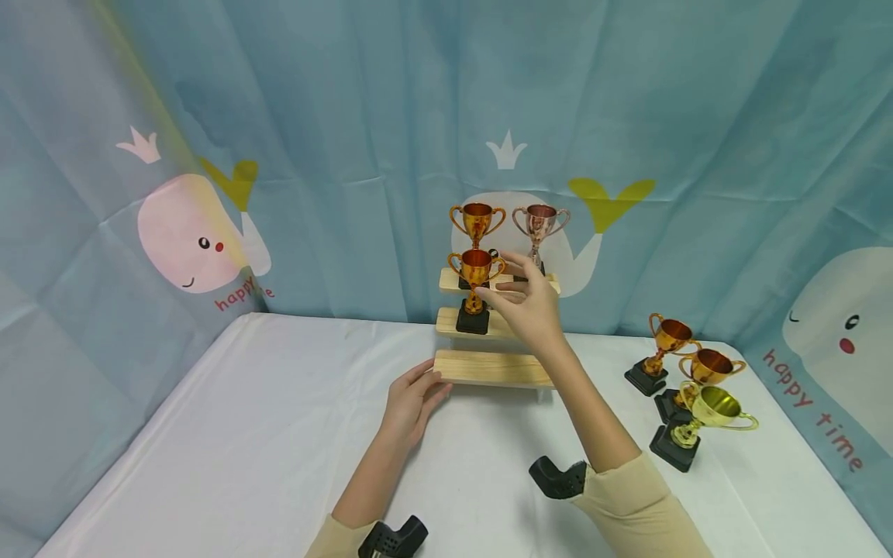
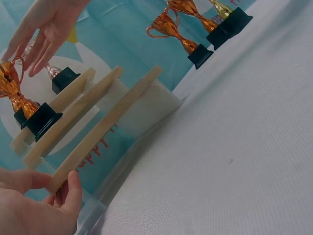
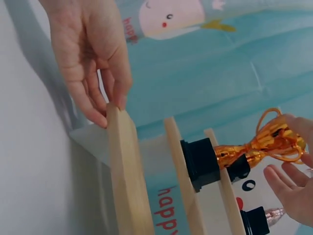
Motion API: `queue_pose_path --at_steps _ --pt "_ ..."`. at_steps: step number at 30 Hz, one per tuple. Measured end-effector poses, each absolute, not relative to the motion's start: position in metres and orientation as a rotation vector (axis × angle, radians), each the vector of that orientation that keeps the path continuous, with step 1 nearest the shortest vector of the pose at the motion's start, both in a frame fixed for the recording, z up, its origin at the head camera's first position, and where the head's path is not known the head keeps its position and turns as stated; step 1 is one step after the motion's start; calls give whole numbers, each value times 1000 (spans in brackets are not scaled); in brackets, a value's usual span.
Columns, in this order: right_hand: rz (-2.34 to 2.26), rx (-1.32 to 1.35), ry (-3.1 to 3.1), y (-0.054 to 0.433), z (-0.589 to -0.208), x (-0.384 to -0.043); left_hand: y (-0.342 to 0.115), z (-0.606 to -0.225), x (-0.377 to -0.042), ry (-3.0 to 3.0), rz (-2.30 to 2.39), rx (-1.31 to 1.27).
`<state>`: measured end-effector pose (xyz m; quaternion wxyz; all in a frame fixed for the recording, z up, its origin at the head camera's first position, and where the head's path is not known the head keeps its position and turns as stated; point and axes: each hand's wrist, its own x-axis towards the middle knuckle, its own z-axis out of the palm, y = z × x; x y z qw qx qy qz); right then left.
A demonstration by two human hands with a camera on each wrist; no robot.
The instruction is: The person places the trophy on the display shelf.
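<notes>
Head view: the middle-shelf trophy (image 1: pixel 477 267) stands just left of the right grip (image 1: pixel 532 307).

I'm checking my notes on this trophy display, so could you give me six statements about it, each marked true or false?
1. The left hand grips the bottom shelf. True.
2. An orange trophy stands on the middle shelf. True.
3. The pinkish-silver trophy is also on the middle shelf. False: that one is on the top shelf.
4. Three trophies stand on the white-covered table. True.
5. All three are orange. False: the nearest is a yellow-gold trophy.
6. The right hand is beside those three. False: it is by the middle shelf's trophy.
</notes>
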<state>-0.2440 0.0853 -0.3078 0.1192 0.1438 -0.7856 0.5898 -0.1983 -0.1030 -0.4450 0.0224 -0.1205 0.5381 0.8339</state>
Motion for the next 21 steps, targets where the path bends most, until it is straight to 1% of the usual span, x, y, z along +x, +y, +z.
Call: queue_pose_path --at_steps 11,21 --pt "1730 385 -2268 108 -319 -225 -102 -445 -197 1671 2583 -375" --pt "1667 302 -2267 134 -325 -197 -103 -445 -197 1674 2583 -363"
